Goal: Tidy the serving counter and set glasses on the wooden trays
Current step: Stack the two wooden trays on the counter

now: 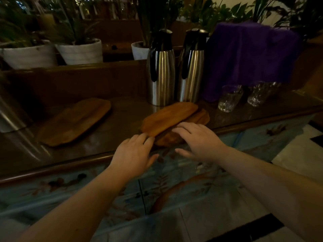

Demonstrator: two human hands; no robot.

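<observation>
A stack of oval wooden trays lies near the counter's front edge; the top tray (167,117) sits skewed over a lower tray (201,117). My left hand (134,152) is at the stack's near left end, fingertips touching the top tray's edge, fingers spread. My right hand (199,140) hovers over the near right end, fingers apart and resting on the trays. Neither hand grips anything that I can see. Another wooden tray (73,121) lies flat to the left. Clear glasses (229,98) (258,95) stand at the right, partly under a purple cloth (250,55).
Two steel thermos jugs (161,69) (191,67) stand just behind the stacked trays. White plant pots (80,51) line a raised ledge at the back. A metal vessel (10,112) sits at the far left. The counter's rounded front edge (52,168) runs below my hands.
</observation>
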